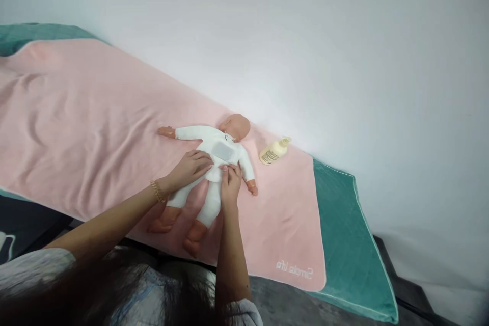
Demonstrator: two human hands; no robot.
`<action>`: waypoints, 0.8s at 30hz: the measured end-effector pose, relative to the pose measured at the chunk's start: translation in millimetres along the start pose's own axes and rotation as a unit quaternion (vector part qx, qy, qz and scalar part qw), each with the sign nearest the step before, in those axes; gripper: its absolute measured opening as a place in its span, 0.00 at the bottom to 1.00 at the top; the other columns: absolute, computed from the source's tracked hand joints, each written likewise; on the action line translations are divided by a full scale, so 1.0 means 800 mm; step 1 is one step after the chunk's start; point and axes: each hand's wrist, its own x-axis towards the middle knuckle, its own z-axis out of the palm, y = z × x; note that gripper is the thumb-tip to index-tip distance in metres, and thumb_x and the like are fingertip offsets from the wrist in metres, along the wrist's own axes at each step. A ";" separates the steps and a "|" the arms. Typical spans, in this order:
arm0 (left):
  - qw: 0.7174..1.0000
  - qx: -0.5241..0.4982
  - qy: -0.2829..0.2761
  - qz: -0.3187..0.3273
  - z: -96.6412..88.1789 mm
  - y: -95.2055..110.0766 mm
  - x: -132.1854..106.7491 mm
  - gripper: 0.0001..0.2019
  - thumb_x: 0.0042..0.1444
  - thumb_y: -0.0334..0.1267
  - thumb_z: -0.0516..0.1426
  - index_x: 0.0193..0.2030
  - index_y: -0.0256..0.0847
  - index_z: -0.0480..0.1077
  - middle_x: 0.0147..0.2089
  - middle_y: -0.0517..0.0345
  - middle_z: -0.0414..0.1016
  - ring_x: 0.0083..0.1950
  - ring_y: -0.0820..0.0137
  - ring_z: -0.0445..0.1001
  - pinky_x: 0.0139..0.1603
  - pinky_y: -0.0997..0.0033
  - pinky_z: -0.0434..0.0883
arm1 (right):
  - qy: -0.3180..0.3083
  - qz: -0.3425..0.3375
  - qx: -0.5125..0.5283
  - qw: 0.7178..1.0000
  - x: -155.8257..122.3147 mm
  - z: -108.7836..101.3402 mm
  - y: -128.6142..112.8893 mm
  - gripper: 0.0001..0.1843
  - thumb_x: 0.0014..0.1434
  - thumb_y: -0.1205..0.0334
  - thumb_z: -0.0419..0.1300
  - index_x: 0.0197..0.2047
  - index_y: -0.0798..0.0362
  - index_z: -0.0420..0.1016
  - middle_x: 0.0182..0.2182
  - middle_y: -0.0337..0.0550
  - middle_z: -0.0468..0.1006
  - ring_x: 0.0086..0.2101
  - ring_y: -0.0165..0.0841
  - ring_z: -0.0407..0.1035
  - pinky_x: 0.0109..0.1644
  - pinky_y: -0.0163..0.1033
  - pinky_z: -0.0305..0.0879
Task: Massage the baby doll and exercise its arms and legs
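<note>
A baby doll with a white cloth body and bare head, hands and feet lies with its arms spread. Its head points away from me, and a pale rectangular panel sits on its upper torso. My left hand rests on the left side of the doll's waist, fingers stretched out over the cloth. At the other side of the waist, my right hand has thumb and bent fingers closed against the cloth body. Part of the doll's middle is hidden under both hands.
A pale yellow pump bottle stands right of the doll's head. Under everything spreads a pink blanket with wrinkles at left and reversed lettering near its corner. Green cover shows beneath it. A white wall borders the far side.
</note>
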 end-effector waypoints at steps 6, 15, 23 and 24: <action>1.000 -0.001 -0.021 -0.006 0.008 -0.004 0.001 0.14 0.68 0.44 0.51 0.46 0.42 0.75 0.50 0.54 0.77 0.54 0.61 0.70 0.60 0.55 0.64 | -0.024 0.009 -0.034 0.999 -0.001 0.005 0.003 0.15 0.66 0.60 0.54 0.39 0.52 0.82 0.40 0.47 0.75 0.45 0.40 0.66 0.57 0.47 0.59; 1.000 0.007 0.008 -0.023 0.005 0.005 0.011 0.15 0.68 0.44 0.47 0.50 0.39 0.71 0.54 0.50 0.74 0.59 0.60 0.66 0.65 0.52 0.59 | 0.008 0.013 -0.025 1.000 0.013 -0.001 -0.007 0.16 0.68 0.58 0.50 0.42 0.53 0.79 0.44 0.48 0.75 0.50 0.39 0.64 0.60 0.46 0.57; 0.998 0.011 -0.038 -0.039 0.013 -0.008 0.019 0.14 0.66 0.45 0.51 0.46 0.40 0.73 0.50 0.51 0.77 0.57 0.58 0.69 0.60 0.52 0.62 | -0.003 0.020 -0.030 0.999 0.013 0.012 0.009 0.14 0.65 0.61 0.52 0.37 0.53 0.79 0.39 0.48 0.76 0.47 0.41 0.66 0.60 0.48 0.57; 0.998 0.011 -0.041 -0.039 0.012 -0.008 0.022 0.15 0.66 0.46 0.50 0.46 0.40 0.73 0.50 0.51 0.77 0.56 0.58 0.70 0.61 0.52 0.62 | -0.001 0.020 -0.027 0.999 0.014 0.012 0.010 0.14 0.65 0.61 0.52 0.37 0.53 0.79 0.39 0.48 0.76 0.47 0.41 0.66 0.60 0.48 0.57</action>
